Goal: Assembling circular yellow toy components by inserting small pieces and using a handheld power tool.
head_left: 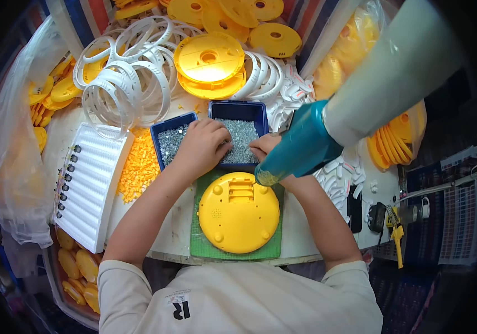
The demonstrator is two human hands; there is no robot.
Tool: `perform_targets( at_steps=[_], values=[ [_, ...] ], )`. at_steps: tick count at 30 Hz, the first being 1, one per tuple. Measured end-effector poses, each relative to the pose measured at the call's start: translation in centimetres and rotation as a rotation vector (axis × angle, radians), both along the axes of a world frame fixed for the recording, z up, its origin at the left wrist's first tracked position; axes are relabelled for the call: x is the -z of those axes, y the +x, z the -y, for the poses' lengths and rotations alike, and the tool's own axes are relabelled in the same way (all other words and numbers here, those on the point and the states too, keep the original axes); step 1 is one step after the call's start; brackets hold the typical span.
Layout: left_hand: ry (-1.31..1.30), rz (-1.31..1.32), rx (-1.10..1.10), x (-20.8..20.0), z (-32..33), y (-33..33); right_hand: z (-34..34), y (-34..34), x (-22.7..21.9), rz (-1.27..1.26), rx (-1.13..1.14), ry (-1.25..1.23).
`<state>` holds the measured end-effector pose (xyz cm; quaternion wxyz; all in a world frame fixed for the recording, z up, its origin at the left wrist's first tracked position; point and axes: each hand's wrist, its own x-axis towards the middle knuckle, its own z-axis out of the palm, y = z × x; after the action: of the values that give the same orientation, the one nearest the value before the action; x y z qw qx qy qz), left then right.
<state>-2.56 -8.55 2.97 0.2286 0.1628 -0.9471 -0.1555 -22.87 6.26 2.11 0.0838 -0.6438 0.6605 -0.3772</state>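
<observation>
My left hand [204,143] reaches over the edge of a blue bin [265,118] of small silvery screws [239,133]. Its fingers curl toward the thumb, and whatever they hold is too small to name. At the bin's right side, my right hand [266,146] has thumb and fingers pinched together, partly covered by a large teal-and-pale-grey cylindrical tool [302,142]. Below both hands, a round yellow plastic housing [238,220] with a slotted rectangular compartment lies on a green mat [208,251]. The tool's narrow end overlaps the housing's upper right edge in view.
A second blue bin [163,127] of small metal parts adjoins on the left. Beyond are orange pieces [138,167], a white ridged tray [91,183], white rings [130,83] and stacked yellow discs [210,58]. White parts [336,183] and a black phone-like slab [355,209] lie right.
</observation>
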Motion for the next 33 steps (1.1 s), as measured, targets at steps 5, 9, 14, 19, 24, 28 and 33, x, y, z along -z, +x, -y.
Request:
perform_targets(
  at_steps=[5,9,14,19,24,28,33],
  values=[
    [-0.035,-0.101,-0.032,0.9,-0.4,0.5,-4.6,1.5,-3.5,0.040,0.022,0.125],
    [0.023,-0.025,-0.034,0.7,-0.8,0.3,-7.8,3.6,-3.7,0.229,0.140,0.114],
    [-0.095,-0.087,-0.064,1.1,-1.2,0.0,-10.0,5.2,-2.5,0.243,0.132,0.127],
    [0.049,0.090,-0.069,0.5,-1.1,-0.3,-10.5,6.3,-1.4,-0.032,0.022,-0.019],
    [0.074,-0.055,-0.072,0.4,-1.6,0.3,-10.7,7.1,-0.9,-0.145,0.059,-0.049],
    [0.044,-0.141,-0.045,-0.2,-2.3,1.3,-10.7,6.9,-1.3,-0.190,0.012,-0.014],
    [0.298,-0.189,-0.035,-1.5,-5.1,4.2,-9.5,5.1,-2.1,-0.132,-0.061,-0.009]
  ],
)
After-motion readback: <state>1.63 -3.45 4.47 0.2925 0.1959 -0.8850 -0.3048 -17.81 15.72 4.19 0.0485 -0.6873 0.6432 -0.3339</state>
